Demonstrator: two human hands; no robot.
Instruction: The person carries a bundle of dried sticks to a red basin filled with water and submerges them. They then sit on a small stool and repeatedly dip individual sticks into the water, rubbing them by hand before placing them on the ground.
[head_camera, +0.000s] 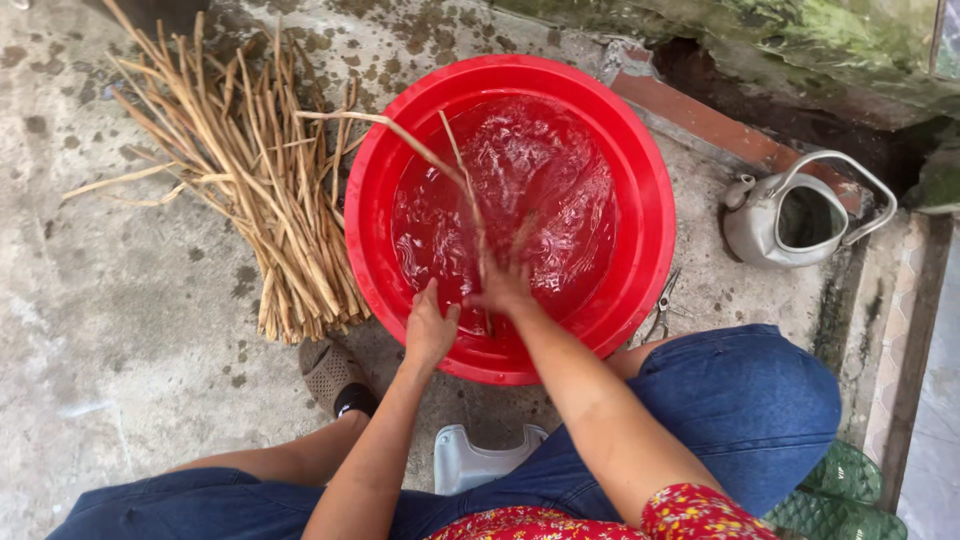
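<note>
A red plastic basin (640, 170) full of rippling water stands on the concrete floor in front of me. My left hand (428, 328) rests on its near rim, fingers together. My right hand (503, 283) is in the water, closed around a few long pale reed stalks (430, 152) that arch up and out over the basin's left side. A large bundle of dry tan reed stalks (250, 170) lies on the floor left of the basin, touching its side.
A metal kettle (790, 215) sits to the right near a low mossy wall. Small pliers (660, 305) lie by the basin's right side. A white plastic stool (478, 455) is under me; green sandals (840, 495) at lower right.
</note>
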